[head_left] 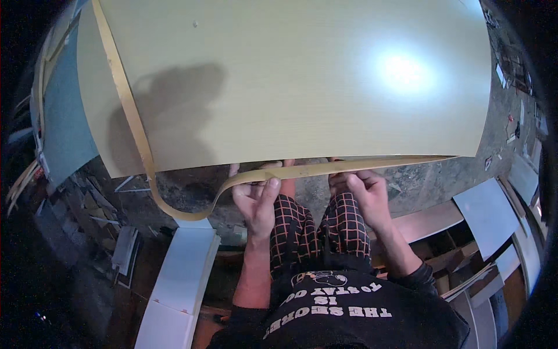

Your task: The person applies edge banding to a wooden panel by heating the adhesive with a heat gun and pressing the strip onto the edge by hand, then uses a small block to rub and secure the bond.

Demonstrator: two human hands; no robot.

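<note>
A long, thin, beige edge banding strip (pixel 308 170) runs along the near edge of a large pale yellow board (pixel 302 99). Its right end meets the edge close to the board's right corner. My left hand (pixel 256 200) pinches the strip between thumb and fingers, a little below the edge. Farther right, my right hand (pixel 367 195) has its thumb and fingers closed on the same strip, some fingers hidden behind it. Left of my left hand the strip sags in a loop, then rises across the board's left part to the far side.
White panels (pixel 174 273) lie stacked at the lower left. More boards and offcuts (pixel 488 215) lean at the right. A blue-grey sheet (pixel 67 116) shows beyond the board's left edge. Scraps litter the floor on both sides, and my feet stand under the near edge.
</note>
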